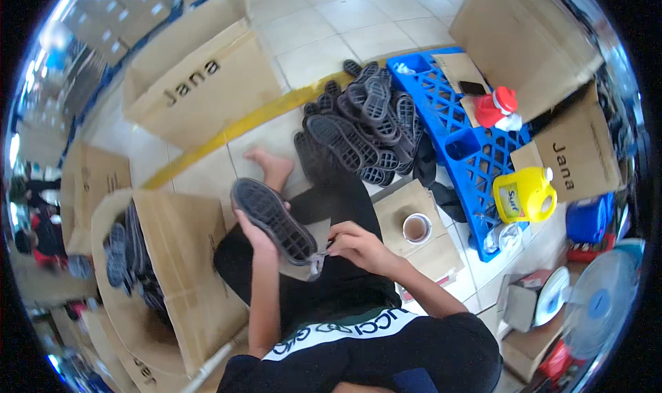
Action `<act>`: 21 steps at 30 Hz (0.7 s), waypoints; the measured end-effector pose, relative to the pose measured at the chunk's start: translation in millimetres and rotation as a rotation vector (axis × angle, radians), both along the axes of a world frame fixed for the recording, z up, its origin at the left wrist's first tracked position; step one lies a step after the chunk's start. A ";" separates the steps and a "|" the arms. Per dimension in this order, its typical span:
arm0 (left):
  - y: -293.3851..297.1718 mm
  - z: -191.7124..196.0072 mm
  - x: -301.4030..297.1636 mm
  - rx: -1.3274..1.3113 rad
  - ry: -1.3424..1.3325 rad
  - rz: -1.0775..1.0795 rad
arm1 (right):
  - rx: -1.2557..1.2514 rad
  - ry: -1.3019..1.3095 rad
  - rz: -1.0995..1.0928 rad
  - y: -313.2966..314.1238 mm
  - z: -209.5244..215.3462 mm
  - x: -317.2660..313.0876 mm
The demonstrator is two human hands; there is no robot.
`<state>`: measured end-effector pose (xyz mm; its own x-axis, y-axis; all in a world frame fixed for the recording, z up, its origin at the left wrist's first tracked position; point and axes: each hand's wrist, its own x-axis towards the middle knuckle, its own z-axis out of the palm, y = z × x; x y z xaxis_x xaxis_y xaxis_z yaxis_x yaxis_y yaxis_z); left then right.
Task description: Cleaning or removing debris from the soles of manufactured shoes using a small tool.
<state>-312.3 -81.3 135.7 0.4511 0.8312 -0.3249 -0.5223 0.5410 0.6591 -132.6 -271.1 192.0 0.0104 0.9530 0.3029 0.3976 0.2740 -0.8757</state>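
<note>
Left of the blue pallet, the left hand grasps the side of a dark sole. The right hand has its fingers pressed together at the sole's lower end; what they pinch is too small to tell. This piece seems unfinished. A sole pile beside the pallet perhaps remains; the carton farther left, partly hidden inside, perhaps holds completed ones.

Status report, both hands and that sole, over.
Left hand gripping dark sole. Right hand beside its near end, grip unclear. No obstruction seen; cup off to the right.
</note>
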 end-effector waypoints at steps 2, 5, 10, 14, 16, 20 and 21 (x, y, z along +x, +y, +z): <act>7.1 -33.5 53.5 -0.240 0.078 0.148 | 0.078 0.111 -0.202 -26.2 -12.2 21.6; 23.3 -85.1 122.0 -0.340 -0.120 -0.078 | -0.074 0.299 -0.501 -73.8 -38.5 39.7; 56.7 -119.6 230.8 -0.509 -0.111 -0.121 | -0.082 0.847 -0.890 -133.0 -67.7 45.1; 67.5 -159.0 233.9 -0.407 0.111 -0.361 | -0.092 1.012 -1.053 -159.1 -95.0 38.1; 56.1 -159.4 227.5 -0.291 0.113 -0.418 | -0.053 1.303 -1.143 -178.0 -126.1 40.7; 42.9 -152.4 187.0 -0.181 0.242 -0.607 | 0.024 1.427 -1.126 -208.1 -206.7 60.0; 31.0 -149.9 168.0 -0.071 0.271 -0.631 | 0.009 1.455 -1.120 -218.4 -226.6 68.1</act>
